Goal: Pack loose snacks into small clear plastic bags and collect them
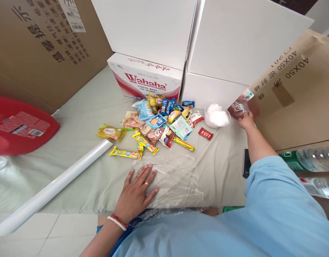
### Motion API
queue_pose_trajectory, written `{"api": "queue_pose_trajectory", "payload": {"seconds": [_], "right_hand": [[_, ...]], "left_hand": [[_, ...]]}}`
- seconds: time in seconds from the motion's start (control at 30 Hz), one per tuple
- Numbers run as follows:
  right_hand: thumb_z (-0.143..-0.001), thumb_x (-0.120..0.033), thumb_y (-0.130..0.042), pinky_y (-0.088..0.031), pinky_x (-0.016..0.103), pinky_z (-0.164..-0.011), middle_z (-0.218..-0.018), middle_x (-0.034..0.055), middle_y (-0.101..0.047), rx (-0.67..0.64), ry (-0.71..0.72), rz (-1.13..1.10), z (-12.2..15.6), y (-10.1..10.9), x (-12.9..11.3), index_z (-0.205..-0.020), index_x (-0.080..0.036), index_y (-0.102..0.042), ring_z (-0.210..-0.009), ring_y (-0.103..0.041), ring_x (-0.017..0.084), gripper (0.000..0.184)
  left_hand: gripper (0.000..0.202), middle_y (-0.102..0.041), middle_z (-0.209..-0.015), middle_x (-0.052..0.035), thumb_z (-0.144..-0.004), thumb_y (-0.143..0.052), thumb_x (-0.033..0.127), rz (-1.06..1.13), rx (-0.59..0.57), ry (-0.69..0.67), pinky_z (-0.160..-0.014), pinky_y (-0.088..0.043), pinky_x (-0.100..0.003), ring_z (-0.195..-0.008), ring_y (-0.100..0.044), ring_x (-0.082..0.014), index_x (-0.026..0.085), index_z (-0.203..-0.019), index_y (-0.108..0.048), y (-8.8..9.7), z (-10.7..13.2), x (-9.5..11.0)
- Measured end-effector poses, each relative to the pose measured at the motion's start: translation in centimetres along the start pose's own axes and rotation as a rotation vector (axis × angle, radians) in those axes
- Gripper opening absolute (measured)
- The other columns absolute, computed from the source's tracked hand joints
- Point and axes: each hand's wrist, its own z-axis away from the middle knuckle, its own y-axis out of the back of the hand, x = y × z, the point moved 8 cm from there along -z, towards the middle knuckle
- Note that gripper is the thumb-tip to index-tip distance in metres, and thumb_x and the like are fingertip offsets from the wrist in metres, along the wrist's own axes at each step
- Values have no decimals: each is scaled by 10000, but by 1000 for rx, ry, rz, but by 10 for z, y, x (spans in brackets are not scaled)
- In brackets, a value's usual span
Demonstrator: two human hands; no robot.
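Note:
My left hand (pixel 136 191) lies flat with its fingers spread on a sheet of clear plastic film (pixel 177 178) near the table's front edge. At the far right, my right hand (pixel 247 122) is closed on the edge of a reddish see-through packet (pixel 237 108), whose contents I cannot make out. Just left of that hand is a white bowl-like bundle (pixel 217 116) with clear wrapping. Between the hands and the boxes lies a heap of wrapped snacks (pixel 156 125), with yellow snack bars (pixel 126 153) along its front. A small red packet (pixel 206 133) lies apart on the right.
A white plastic roll (pixel 54 185) slants over the table's left front edge. White boxes (pixel 250 39) and a Wahaba-type water carton (pixel 145 80) stand at the back. Cardboard (pixel 300 92) borders the right, a red container (pixel 22 125) the left. Bottles (pixel 311 159) and a black phone-like object (pixel 246 163) are right.

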Motion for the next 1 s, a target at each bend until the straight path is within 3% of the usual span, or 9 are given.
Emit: {"api": "queue_pose_trajectory", "payload": {"seconds": [0.13,0.2,0.33,0.4,0.47,0.6,0.77,0.87,1.0], "right_hand": [[-939,-131,-391,-381,440,-1182,-1486,214,-496,262,54,-89,17,29,-50,-1397,-114,-570,-1354,-542,282,492],[-963,-150,-356,-413,397,-1153,-1346,150,-622,259,221,-157,43,28,-97,-1272,-166,-648,-1285,-588,244,425],[-982,-285,-472,-507,375,-1013,-1152,109,-746,-197,694,-275,129,-27,-211,-1151,-195,-720,-1081,-678,255,314],[-974,-448,-567,-527,385,-949,-1156,124,-760,-371,662,-190,164,-62,-243,-1306,-192,-668,-1020,-698,280,431],[-930,-528,-643,-525,406,-935,-1208,168,-750,-416,593,-96,183,-86,-261,-1382,-163,-619,-1051,-698,322,581],[-970,-449,-584,-516,411,-942,-1179,201,-759,-305,449,-108,182,-87,-269,-1273,-136,-685,-1092,-689,344,447],[-1038,-405,-398,-514,430,-1006,-1214,159,-761,-211,502,-216,201,-32,-248,-1313,-175,-680,-1131,-685,318,456],[-1031,-419,-439,-494,440,-1088,-1349,94,-721,-305,818,-420,270,-3,-237,-1376,-264,-664,-1228,-671,290,441],[-1029,-336,-453,-469,408,-1148,-1384,36,-711,-649,1216,-472,401,-8,-210,-1245,-336,-748,-1322,-637,241,365]], "left_hand": [[687,-401,-1675,-140,-991,-546,544,5,0,-8,-1274,-125,-580,-1516,-437,-345,242,-1597,-427,2,-1,2],[686,-402,-1674,-145,-992,-545,543,18,0,-6,-1274,-128,-586,-1518,-434,-347,240,-1597,-428,2,-1,2],[663,-403,-1674,-145,-1004,-528,532,41,-9,6,-1272,-147,-598,-1526,-423,-344,242,-1592,-434,1,-1,1],[646,-403,-1675,-142,-1012,-515,530,45,-14,15,-1273,-153,-605,-1529,-421,-339,244,-1586,-442,1,-1,2],[638,-393,-1680,-146,-1019,-501,533,50,-22,22,-1277,-153,-612,-1536,-412,-334,240,-1584,-447,1,-1,3],[676,-387,-1683,-150,-1007,-507,578,68,-34,29,-1283,-83,-660,-1564,-358,-345,243,-1591,-438,1,-1,5],[728,-351,-1704,-137,-979,-548,592,103,-25,21,-1279,-7,-682,-1583,-308,-357,243,-1604,-411,3,0,4],[728,-330,-1713,-134,-983,-540,588,115,-29,18,-1279,54,-663,-1592,-285,-348,237,-1605,-404,2,1,4],[737,-326,-1713,-141,-988,-534,581,122,-34,19,-1269,106,-655,-1596,-272,-346,223,-1614,-386,-2,-2,5]]}}
